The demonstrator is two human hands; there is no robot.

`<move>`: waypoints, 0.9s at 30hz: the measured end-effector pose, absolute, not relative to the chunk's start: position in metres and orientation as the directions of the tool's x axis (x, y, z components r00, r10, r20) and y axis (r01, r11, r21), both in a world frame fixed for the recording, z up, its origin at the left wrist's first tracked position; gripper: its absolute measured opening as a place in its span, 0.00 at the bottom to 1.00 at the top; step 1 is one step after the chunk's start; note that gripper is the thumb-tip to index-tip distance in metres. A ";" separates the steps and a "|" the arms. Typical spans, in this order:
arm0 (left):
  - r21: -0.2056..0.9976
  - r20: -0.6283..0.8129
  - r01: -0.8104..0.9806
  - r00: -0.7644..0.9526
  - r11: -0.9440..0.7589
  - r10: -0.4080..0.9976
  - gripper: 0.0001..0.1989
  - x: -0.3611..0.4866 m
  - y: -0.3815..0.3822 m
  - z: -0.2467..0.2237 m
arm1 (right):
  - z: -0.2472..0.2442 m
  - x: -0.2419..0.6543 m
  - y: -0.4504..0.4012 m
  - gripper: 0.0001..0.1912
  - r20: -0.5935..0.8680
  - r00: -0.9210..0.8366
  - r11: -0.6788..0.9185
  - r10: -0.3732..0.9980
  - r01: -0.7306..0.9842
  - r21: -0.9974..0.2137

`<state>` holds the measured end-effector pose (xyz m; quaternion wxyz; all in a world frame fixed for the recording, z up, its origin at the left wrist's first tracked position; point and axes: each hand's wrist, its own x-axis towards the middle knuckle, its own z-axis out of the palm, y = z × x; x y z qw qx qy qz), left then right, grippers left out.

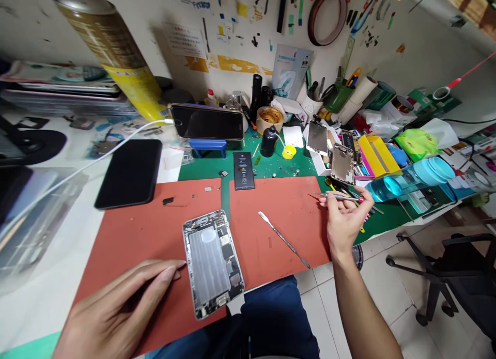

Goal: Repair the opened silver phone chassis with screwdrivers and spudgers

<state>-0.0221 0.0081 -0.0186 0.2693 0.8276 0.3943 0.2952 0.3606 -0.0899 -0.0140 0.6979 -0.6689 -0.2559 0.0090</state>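
An opened phone housing (208, 266) lies face up near the front edge of the red mat, its circuit board and bare silver battery bay showing. At its left edge, my left hand (127, 297) has thumb and fingers drawn together. The fingertips are at the rim or just touching it, and anything between them is hidden. Over the mat's right side, my right hand (343, 219) grips a thin screwdriver (341, 196), its tip pointing left. A metal spudger (284, 240) lies between the hands. Behind it is a black phone battery (244, 171).
A phone (207, 122) leans on a blue stand (208, 146), with a white cable attached. A black tablet-like slab (129, 173) lies left. Small parts (168, 200) dot the mat (155, 230). A blue bottle (411, 178) and a parts box (321, 162) sit right; a spray can (116, 49) stands behind.
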 end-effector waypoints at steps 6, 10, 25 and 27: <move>0.789 0.236 0.390 0.522 -0.475 0.820 0.07 -0.008 -0.006 -0.001 | 0.024 0.280 -0.108 0.29 0.203 0.804 0.174 0.560 0.126 -0.977; 0.848 0.190 0.352 0.496 -0.396 0.847 0.06 -0.008 -0.007 -0.007 | 0.023 0.225 -0.096 0.24 0.106 0.618 0.148 0.779 -0.016 -0.989; 0.915 0.141 0.279 0.459 -0.293 0.877 0.04 -0.002 -0.004 -0.007 | -0.006 0.205 -0.072 0.19 0.218 0.386 0.211 0.896 0.061 -0.975; 0.919 0.150 0.263 0.455 -0.293 0.878 0.05 -0.002 -0.004 -0.006 | -0.007 0.205 -0.072 0.20 0.225 0.368 0.219 0.902 0.058 -0.974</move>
